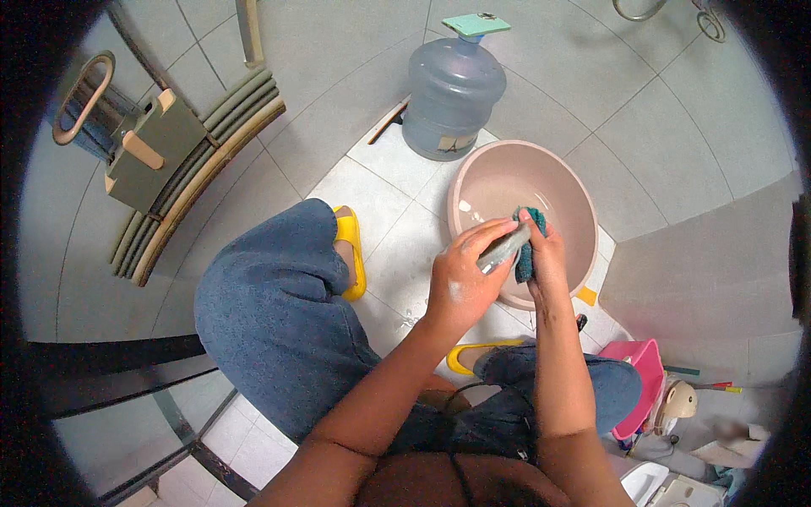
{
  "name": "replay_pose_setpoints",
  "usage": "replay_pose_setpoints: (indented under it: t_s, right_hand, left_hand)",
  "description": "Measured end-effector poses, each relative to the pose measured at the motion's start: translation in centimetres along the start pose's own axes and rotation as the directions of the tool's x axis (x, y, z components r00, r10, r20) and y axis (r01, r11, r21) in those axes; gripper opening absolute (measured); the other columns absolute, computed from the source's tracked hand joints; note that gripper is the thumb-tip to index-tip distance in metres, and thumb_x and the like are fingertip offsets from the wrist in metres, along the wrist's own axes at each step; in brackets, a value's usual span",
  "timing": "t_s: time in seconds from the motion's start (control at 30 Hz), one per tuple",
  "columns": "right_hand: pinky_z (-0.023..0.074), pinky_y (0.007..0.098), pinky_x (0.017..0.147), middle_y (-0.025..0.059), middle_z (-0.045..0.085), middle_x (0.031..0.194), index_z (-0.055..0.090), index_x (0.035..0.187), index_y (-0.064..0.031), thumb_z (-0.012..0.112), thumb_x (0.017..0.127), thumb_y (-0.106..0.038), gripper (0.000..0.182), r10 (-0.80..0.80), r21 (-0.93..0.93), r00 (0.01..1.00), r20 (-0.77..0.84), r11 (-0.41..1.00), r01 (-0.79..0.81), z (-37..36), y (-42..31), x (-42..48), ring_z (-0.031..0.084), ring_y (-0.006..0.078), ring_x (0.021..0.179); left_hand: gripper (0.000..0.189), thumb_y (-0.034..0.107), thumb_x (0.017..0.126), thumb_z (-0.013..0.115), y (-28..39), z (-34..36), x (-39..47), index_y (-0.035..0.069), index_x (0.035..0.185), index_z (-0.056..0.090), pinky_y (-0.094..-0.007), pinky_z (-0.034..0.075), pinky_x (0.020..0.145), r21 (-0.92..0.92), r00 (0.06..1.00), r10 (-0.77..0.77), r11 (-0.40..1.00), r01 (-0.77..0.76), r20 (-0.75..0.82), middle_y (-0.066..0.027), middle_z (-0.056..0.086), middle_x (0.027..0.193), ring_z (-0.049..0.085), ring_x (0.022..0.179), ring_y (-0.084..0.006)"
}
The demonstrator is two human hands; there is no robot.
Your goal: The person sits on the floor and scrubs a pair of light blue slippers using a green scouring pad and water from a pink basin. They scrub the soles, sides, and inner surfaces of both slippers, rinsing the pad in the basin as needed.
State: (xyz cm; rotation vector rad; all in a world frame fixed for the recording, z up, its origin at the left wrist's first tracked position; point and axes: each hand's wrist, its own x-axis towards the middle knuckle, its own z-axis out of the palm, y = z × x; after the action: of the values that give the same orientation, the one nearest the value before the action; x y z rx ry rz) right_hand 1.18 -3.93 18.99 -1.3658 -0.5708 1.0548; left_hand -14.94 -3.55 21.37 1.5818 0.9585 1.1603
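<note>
My left hand point(466, 272), with white suds on its back, grips a small glossy grey-green object point(504, 250); its exact kind cannot be told, as my fingers cover part of it. A teal scrubbing cloth point(524, 269) is in my right hand point(549, 250), pressed against that object's right end. Both hands are above the near part of a round pink plastic basin point(457, 184) standing on the floor. Inside it, light glints off what looks like shallow water.
Beyond the basin stands a large blue water-cooler bottle point(453, 95), a mint-green phone case point(476, 25) on its cap. Folded slats with a bracket point(155, 155) are on the left wall. At right are a pink bin point(640, 380) and a grey panel point(703, 253). Yellow slippers point(356, 263) are on my feet.
</note>
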Motion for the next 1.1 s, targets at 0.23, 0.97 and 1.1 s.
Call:
replay_pose_setpoints:
  t_s: [0.23, 0.97, 1.1]
  right_hand:
    - [0.0454, 0.0233, 0.063, 0.0009, 0.065, 0.082, 0.067, 0.098, -0.0033, 0.071, 0.089, -0.024, 0.023, 0.043, -0.171, 0.999, 0.029, 0.984, -0.038, 2.1, 0.7, -1.1, 0.056, 0.0075, 0.07]
    - [0.045, 0.0363, 0.055, 0.0154, 0.06, 0.061, 0.063, 0.082, 0.0016, 0.072, 0.084, -0.024, 0.027, -0.354, -0.61, 0.934, -0.054, 0.752, 0.249, 3.6, 1.0, -5.7, 0.058, 0.0232, 0.055]
    - [0.0456, 0.0392, 0.056, 0.0182, 0.059, 0.062, 0.061, 0.078, 0.002, 0.071, 0.084, -0.025, 0.029, -0.411, -0.647, 0.911, -0.043, 0.706, 0.288, 4.5, 0.9, -6.2, 0.06, 0.0287, 0.056]
  left_hand:
    - [0.036, 0.009, 0.077, 0.073, -5.7, 1.2, -1.4, 0.007, 0.113, 0.069, -0.0399, 0.047, 0.091, 0.289, 0.997, 0.059, 0.956, -0.042, -0.049, -0.0161, 0.068, 0.11, 0.06, 0.102, -0.0326]
    - [0.033, 0.009, 0.077, 0.073, -6.3, 1.5, -2.7, 0.01, 0.109, 0.068, -0.0432, 0.052, 0.075, 0.279, 0.994, -0.026, 0.959, 0.054, -0.105, -0.0187, 0.069, 0.095, 0.066, 0.088, -0.038]
    - [0.033, 0.009, 0.077, 0.072, -6.3, 1.8, -2.9, 0.011, 0.11, 0.068, -0.0439, 0.052, 0.075, 0.265, 0.988, -0.096, 0.956, 0.125, -0.119, -0.0187, 0.069, 0.095, 0.066, 0.087, -0.0379]
